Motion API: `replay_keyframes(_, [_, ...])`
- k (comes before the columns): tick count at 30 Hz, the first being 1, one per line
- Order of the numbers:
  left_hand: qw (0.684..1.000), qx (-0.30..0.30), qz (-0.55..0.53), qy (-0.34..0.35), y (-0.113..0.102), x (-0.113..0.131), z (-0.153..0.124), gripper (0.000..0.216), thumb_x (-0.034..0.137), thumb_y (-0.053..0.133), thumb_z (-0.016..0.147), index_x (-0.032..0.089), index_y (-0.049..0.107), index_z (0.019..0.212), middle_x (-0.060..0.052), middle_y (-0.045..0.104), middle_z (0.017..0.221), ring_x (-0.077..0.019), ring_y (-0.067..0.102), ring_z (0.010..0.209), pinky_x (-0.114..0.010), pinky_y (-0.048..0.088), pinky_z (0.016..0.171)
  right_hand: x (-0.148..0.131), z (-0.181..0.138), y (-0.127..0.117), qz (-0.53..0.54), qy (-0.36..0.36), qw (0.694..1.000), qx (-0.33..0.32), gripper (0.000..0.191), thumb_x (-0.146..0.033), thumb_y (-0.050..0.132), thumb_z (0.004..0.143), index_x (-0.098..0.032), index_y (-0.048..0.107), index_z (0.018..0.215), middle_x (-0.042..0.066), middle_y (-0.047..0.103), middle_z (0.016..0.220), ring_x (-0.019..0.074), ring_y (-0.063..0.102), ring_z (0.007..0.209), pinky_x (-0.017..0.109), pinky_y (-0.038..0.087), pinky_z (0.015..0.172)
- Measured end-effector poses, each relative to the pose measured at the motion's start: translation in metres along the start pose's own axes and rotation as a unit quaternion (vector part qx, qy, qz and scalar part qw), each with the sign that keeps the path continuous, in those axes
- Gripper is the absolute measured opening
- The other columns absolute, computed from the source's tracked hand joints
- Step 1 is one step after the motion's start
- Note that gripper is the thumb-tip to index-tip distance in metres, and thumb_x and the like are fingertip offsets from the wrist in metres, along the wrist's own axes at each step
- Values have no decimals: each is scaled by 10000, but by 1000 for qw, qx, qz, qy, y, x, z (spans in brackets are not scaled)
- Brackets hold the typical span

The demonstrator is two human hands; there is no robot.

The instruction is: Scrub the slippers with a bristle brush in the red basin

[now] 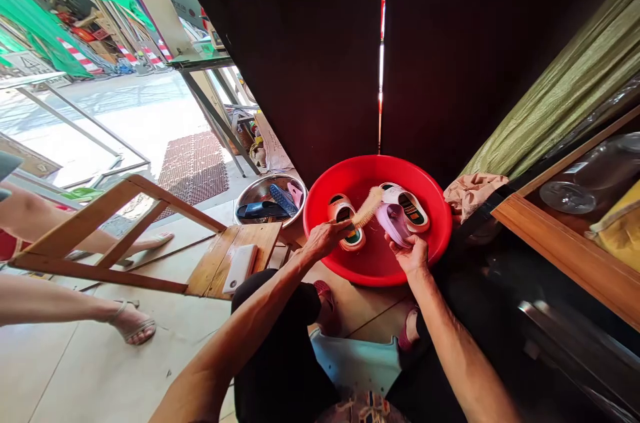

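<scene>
Head view: the fingers of the left hand (325, 236) are closed round the handle of a brush (367, 208), whose bristles reach toward the pink slipper (393, 223). The fingers of the right hand (413, 253) grip that slipper by its near end and hold it tilted up over the red basin (380, 264). Judging from this, the scrubbing is somewhere in its middle: one slipper is at the brush, and two more lie in the basin. The near white slipper (344, 220) is just beside the left hand and partly under the brush, and the far white slipper (411, 206) touches the pink one from behind. Whether either white one has been scrubbed I cannot tell, as no suds or water show clearly. Just left of the basin stands a metal bowl (253, 188) holding a blue slipper (281, 198), a dark one and a small pink one, and whether these are washed or waiting is not clear either. Nearer the person is a low wooden table (220, 263) with a white block (240, 268) on its edge. A crumpled cloth (473, 191) lies right of the basin, and another person's sandalled foot (133, 324) rests on the floor well to the left.
</scene>
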State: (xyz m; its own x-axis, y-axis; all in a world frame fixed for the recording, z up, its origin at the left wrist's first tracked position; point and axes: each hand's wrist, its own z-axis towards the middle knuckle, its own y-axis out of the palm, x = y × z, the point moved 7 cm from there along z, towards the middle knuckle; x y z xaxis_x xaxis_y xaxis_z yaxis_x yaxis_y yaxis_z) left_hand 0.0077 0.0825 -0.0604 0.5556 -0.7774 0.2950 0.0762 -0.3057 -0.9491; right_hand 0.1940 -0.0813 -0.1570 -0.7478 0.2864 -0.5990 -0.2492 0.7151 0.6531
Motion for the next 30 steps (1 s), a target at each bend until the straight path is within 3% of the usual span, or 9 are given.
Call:
replay_keyframes(3, [998, -5, -26, 57, 5, 9, -9, 462, 490, 410, 1074, 327, 630, 1446, -37, 719, 1101, -172, 688, 983, -205, 446, 790, -1, -2, -3, -4, 26, 999, 34, 392, -187, 527, 559, -134, 663, 924, 146, 761, 782, 281, 769, 719, 308, 594, 535])
replay_keyframes(11, [995, -5, 76, -65, -17, -9, 23, 384, 458, 436, 1054, 299, 722, 1255, -82, 736, 1072, -243, 704, 964, -261, 434, 729, 14, -5, 2, -94, 32, 995, 7, 446, -159, 538, 505, -127, 661, 932, 123, 747, 728, 313, 761, 677, 321, 573, 457])
replay_keyframes(17, [999, -1, 29, 18, -27, -4, -7, 400, 493, 444, 1045, 311, 755, 1217, -53, 782, 1027, -217, 718, 952, -249, 424, 723, 10, -6, 0, -125, -15, 992, 34, 429, -150, 554, 515, -160, 653, 933, 37, 716, 677, 297, 751, 629, 352, 607, 491])
replay_keyframes(21, [1000, -12, 10, 13, -28, -12, -17, 410, 502, 447, 1043, 318, 765, 1222, -46, 789, 1002, -214, 723, 952, -243, 427, 725, 7, -9, 3, -164, -51, 984, 39, 438, -172, 573, 528, -156, 695, 949, 11, 699, 652, 278, 742, 611, 336, 601, 497])
replay_keyframes(27, [995, -4, 90, -30, -37, 1, 14, 386, 455, 440, 1051, 270, 759, 1166, -82, 758, 1074, -224, 713, 945, -252, 434, 725, 15, -23, 20, -227, -19, 973, -33, 661, -198, 596, 509, -169, 744, 1153, 15, 750, 716, 293, 754, 659, 327, 589, 529])
replay_keyframes(30, [993, -7, 102, -61, -38, 3, 22, 351, 409, 468, 1037, 250, 765, 1134, -92, 751, 1117, -230, 714, 972, -256, 441, 739, 15, -25, 19, -238, -21, 971, -28, 678, -200, 587, 506, -177, 758, 1161, 15, 759, 739, 288, 754, 654, 321, 583, 528])
